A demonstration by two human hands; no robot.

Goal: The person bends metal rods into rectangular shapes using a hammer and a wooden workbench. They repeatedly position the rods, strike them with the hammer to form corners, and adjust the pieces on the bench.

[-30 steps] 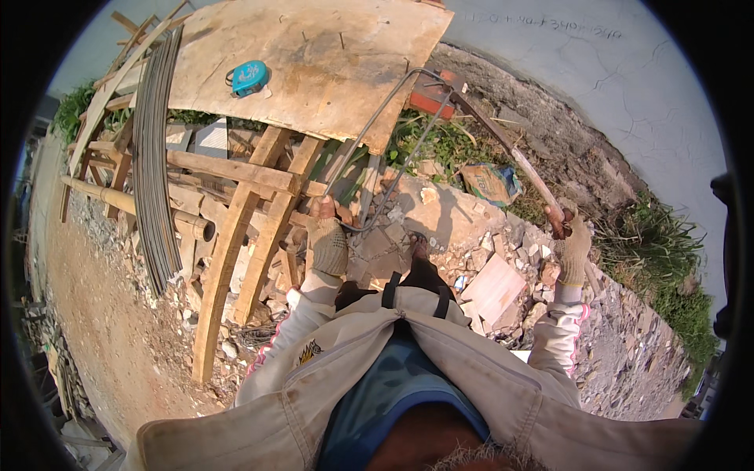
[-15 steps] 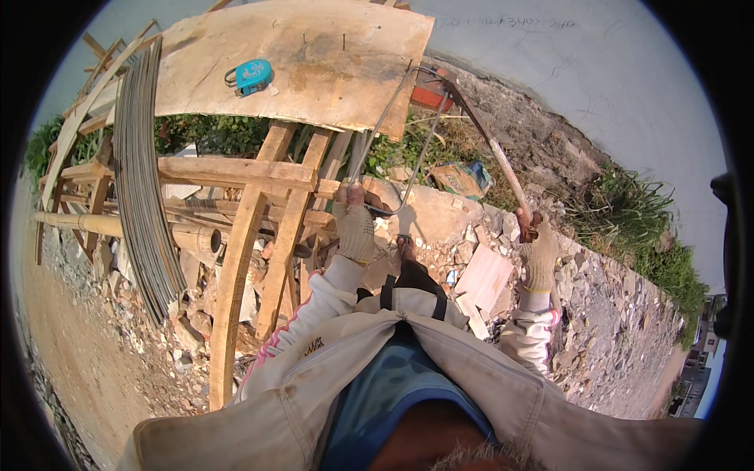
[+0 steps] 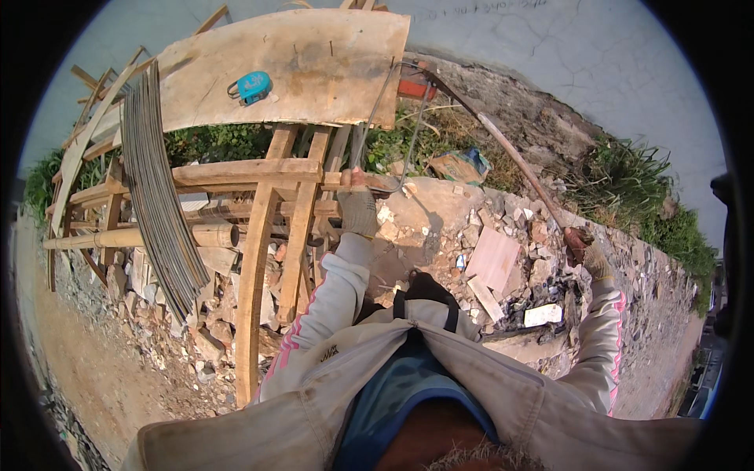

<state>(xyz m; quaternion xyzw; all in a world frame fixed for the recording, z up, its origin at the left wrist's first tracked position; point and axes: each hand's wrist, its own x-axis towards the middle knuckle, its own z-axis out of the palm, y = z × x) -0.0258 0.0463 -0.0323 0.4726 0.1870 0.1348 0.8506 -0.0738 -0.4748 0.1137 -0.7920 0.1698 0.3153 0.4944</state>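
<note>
Gloved hands are working a long lever bar and thin steel rods at a rough plywood bench.

The left hand (image 3: 359, 206) is closing around thin grey rods (image 3: 375, 110) at the edge of the scuffed plywood top (image 3: 314, 71). The right hand (image 3: 591, 255) is gripping the end of a long, rusty, tubular bar (image 3: 510, 157) reaching up to the bench corner. A blue tape measure (image 3: 253, 86) is lying on the board; a bundle of curved rods (image 3: 157, 204) is draping over the timber frame (image 3: 259, 259), above broken rubble (image 3: 487, 251).

One crumpled package on the ground

A flat, crushed package (image 3: 458, 166), tan and blue, lies in the weeds and rubble just past the wooden workbench (image 3: 314, 71). No signs or screens show.
</note>
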